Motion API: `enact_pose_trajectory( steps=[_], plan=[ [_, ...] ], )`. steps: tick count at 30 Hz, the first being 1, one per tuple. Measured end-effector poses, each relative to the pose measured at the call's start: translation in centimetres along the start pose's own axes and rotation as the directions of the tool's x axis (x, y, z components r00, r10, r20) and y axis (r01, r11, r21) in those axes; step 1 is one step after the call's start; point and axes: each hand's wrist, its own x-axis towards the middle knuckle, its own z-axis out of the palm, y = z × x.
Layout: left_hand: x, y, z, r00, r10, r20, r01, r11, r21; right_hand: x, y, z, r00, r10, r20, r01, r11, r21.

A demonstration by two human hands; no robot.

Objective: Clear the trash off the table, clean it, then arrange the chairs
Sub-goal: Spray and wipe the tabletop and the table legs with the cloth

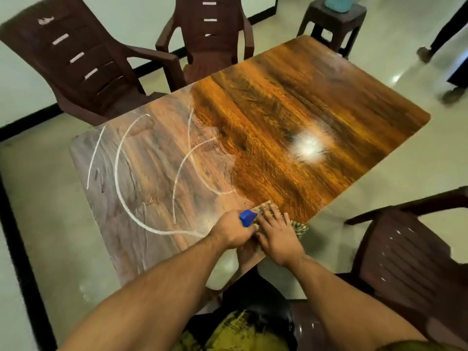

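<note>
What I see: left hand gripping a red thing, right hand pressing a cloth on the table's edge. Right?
Not quite: the left hand grips a blue thing, not a red one, as the head view shows. The right hand does press the cloth on the table edge.

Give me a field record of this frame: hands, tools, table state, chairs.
left hand: grips blue tool
right hand: fingers flat, pressing cloth at near table edge
table: white streaks on left part; right part glossy with a glare spot
chairs: far-left chair and far-middle chair along far side; right chair stands apart from table
</note>
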Motion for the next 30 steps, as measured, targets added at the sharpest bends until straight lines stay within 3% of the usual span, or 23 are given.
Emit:
enact_pose_trajectory(
  steps=[2, 3, 4, 5, 6, 8, 10, 11, 13, 17, 21, 22, 24, 26, 27, 28, 30],
  plan=[
    [-0.9, -0.6, 0.4, 1.0, -0.005, -0.007, 0.005, 0.999, 0.041, -0.2, 0.0, 0.3, 0.95, 0.303, -0.077, -0.298, 0.952, 0.071],
    [-1.2, -0.9, 0.4, 1.0, -0.005, -0.008, 0.006, 0.999, 0.039, 0.0, -0.9, 0.3, 0.874, 0.477, -0.095, -0.463, 0.875, 0.143],
    [-1.5, -1.2, 0.4, 1.0, -0.013, -0.006, 0.013, 0.999, 0.037, 0.4, -2.4, 0.4, 0.803, 0.589, -0.09, -0.564, 0.801, 0.2],
    [-1.7, -1.6, 0.0, 1.0, -0.023, -0.009, 0.024, 0.999, 0.043, 0.7, -4.2, 0.6, 0.785, 0.615, -0.068, -0.591, 0.778, 0.212],
    [-1.8, -1.7, -0.3, 1.0, -0.029, -0.009, 0.029, 0.999, 0.038, 0.7, -5.8, 1.0, 0.829, 0.555, -0.064, -0.539, 0.824, 0.173],
    [-1.4, -1.9, -1.1, 0.999, -0.032, -0.001, 0.032, 0.999, 0.021, 0.0, -7.5, 1.8, 0.967, 0.25, -0.04, -0.247, 0.967, 0.064],
    [-0.9, -1.9, -1.8, 0.999, -0.041, 0.012, 0.041, 0.999, 0.017, -0.3, -6.4, 1.2, 1.0, -0.027, 0.003, 0.027, 0.999, 0.025],
    [-0.5, -1.8, -2.2, 0.999, -0.046, 0.008, 0.046, 0.999, 0.01, 0.5, -5.1, 0.5, 0.996, -0.09, 0.012, 0.09, 0.996, 0.008],
    [0.6, -1.7, -3.2, 0.998, -0.06, -0.027, 0.06, 0.998, 0.008, 3.5, -2.4, -0.9, 0.999, -0.045, 0.008, 0.045, 0.997, -0.055],
    [2.7, -1.2, -5.9, 0.991, -0.103, -0.083, 0.102, 0.995, -0.019, 11.8, 0.9, -5.3, 0.957, 0.287, 0.047, -0.287, 0.958, -0.014],
    [4.5, -1.0, -8.7, 0.978, -0.157, -0.139, 0.16, 0.987, 0.011, 16.6, -1.1, -6.7, 0.936, 0.348, 0.054, -0.35, 0.936, 0.028],
    [5.2, -1.0, -9.4, 0.973, -0.177, -0.15, 0.179, 0.984, 0.003, 17.1, -2.1, -6.6, 0.956, 0.288, 0.049, -0.288, 0.958, -0.004],
    [6.2, -1.1, -10.6, 0.961, -0.214, -0.173, 0.216, 0.976, -0.008, 17.1, -4.3, -5.9, 0.997, -0.033, 0.069, 0.041, 0.992, -0.117],
    [7.6, -1.3, -12.0, 0.943, -0.236, -0.236, 0.246, 0.969, 0.01, 17.6, -5.3, -5.6, 0.91, -0.378, 0.169, 0.402, 0.904, -0.144],
    [8.1, -1.1, -12.8, 0.936, -0.246, -0.253, 0.252, 0.968, -0.008, 18.5, -5.0, -6.0, 0.85, -0.485, 0.204, 0.516, 0.845, -0.14],
    [8.7, -1.0, -13.5, 0.931, -0.262, -0.252, 0.26, 0.965, -0.042, 19.8, -4.4, -6.5, 0.815, -0.537, 0.217, 0.57, 0.809, -0.14],
    [10.2, -1.1, -14.8, 0.92, -0.301, -0.252, 0.281, 0.953, -0.112, 23.1, -3.3, -7.6, 0.851, -0.486, 0.2, 0.517, 0.843, -0.151]
  ],
)
